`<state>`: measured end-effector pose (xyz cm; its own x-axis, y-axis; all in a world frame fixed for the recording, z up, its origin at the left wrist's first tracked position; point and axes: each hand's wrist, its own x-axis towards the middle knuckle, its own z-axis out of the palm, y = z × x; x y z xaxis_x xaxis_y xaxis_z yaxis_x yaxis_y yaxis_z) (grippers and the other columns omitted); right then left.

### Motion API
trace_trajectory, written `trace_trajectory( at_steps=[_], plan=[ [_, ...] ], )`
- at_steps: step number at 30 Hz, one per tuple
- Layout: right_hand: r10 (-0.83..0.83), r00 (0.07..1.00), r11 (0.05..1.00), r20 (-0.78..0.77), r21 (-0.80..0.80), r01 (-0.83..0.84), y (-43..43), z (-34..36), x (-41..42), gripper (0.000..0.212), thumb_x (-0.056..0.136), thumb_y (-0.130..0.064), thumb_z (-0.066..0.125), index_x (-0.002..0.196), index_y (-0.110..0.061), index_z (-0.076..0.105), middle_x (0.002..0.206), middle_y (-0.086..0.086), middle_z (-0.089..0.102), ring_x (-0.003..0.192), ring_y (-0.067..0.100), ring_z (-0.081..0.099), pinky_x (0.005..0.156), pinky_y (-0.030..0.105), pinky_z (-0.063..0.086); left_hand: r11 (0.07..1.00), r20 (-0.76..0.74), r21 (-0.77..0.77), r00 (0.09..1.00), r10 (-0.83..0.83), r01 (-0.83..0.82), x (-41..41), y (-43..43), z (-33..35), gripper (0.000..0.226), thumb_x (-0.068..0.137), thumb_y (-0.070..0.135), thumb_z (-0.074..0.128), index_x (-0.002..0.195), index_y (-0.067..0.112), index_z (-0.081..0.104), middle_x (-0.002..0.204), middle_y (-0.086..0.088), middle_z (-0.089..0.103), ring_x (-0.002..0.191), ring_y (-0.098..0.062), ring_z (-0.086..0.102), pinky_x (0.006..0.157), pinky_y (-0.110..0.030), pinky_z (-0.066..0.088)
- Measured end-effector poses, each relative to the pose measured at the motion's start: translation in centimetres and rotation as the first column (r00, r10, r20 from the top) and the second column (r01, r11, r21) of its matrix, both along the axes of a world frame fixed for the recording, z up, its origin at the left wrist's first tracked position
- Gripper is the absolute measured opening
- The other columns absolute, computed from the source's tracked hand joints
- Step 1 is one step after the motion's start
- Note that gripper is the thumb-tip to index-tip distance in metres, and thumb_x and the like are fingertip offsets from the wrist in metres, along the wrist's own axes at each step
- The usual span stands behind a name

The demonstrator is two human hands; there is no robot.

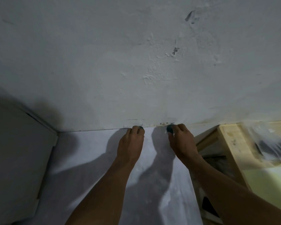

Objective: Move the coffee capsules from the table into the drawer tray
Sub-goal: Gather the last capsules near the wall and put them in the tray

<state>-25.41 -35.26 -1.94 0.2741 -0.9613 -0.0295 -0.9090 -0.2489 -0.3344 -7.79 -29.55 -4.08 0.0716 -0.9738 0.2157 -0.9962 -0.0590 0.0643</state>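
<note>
Both arms reach out over a white table [91, 159] toward the wall. My left hand [131, 143] has its fingers curled round a small dark blue-green coffee capsule [140, 127], of which only a sliver shows at the fingertips. My right hand [182, 142] pinches a second dark capsule [169, 128] between thumb and fingers at the table's far edge. No drawer tray can be made out in this view.
A rough grey-white wall [136, 62] stands directly behind the table. A pale panel [15, 151] borders the table on the left. On the right sits a light wooden frame [230, 148] with a blurred clear plastic item [269, 143] on it.
</note>
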Motion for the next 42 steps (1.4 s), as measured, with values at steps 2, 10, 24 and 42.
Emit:
trace_trajectory(
  at_steps=[2, 10, 24, 42],
  plan=[
    [-0.005, 1.0, 1.0, 0.003, 0.01, 0.005, -0.8, -0.7, 0.2, 0.021, 0.092, -0.014, 0.052, 0.109, -0.005, 0.061, 0.105, 0.019, 0.06, 0.087, 0.038, 0.058, 0.075, 0.042, 0.051, 1.0, 0.002, 0.001, 1.0, 0.016, -0.016, 0.1, -0.7, -0.8, 0.034, 0.057, 0.015, 0.089, 0.084, 0.016, 0.069, 0.079, -0.001, 0.064, 0.063, -0.017, 0.063, 0.045, -0.024, 0.049],
    [-0.108, 0.992, 0.993, 0.07, 0.056, 0.104, -2.2, -2.8, 0.7, 0.014, 0.095, -0.015, 0.046, 0.099, -0.006, 0.056, 0.105, 0.014, 0.05, 0.082, 0.035, 0.05, 0.067, 0.031, 0.039, 1.0, -0.082, 0.001, 0.996, 0.028, -0.028, 0.0, -1.9, -2.7, 0.021, 0.072, 0.022, 0.081, 0.084, 0.013, 0.067, 0.092, -0.006, 0.065, 0.064, -0.019, 0.066, 0.046, -0.026, 0.052],
    [-0.117, 0.991, 0.993, 0.07, -0.016, 0.118, -0.7, -2.8, 0.8, 0.023, 0.089, -0.012, 0.054, 0.11, -0.004, 0.058, 0.104, 0.023, 0.053, 0.08, 0.046, 0.055, 0.068, 0.042, 0.047, 0.994, -0.311, -0.032, 0.947, 0.085, -0.1, -1.0, -1.5, -1.5, 0.028, 0.062, 0.005, 0.08, 0.087, 0.006, 0.066, 0.084, -0.012, 0.06, 0.07, -0.024, 0.062, 0.055, -0.026, 0.053],
    [0.077, 0.96, 0.976, 0.269, -0.219, -0.017, 11.0, 8.8, 0.8, 0.022, 0.078, -0.006, 0.059, 0.092, -0.012, 0.043, 0.092, 0.007, 0.043, 0.063, 0.032, 0.05, 0.055, 0.034, 0.045, 0.98, -0.408, -0.171, 0.913, 0.019, -0.098, -3.0, 11.3, 10.7, 0.023, 0.083, 0.013, 0.066, 0.102, 0.01, 0.054, 0.101, -0.011, 0.047, 0.075, -0.024, 0.055, 0.068, -0.024, 0.046]
  ],
)
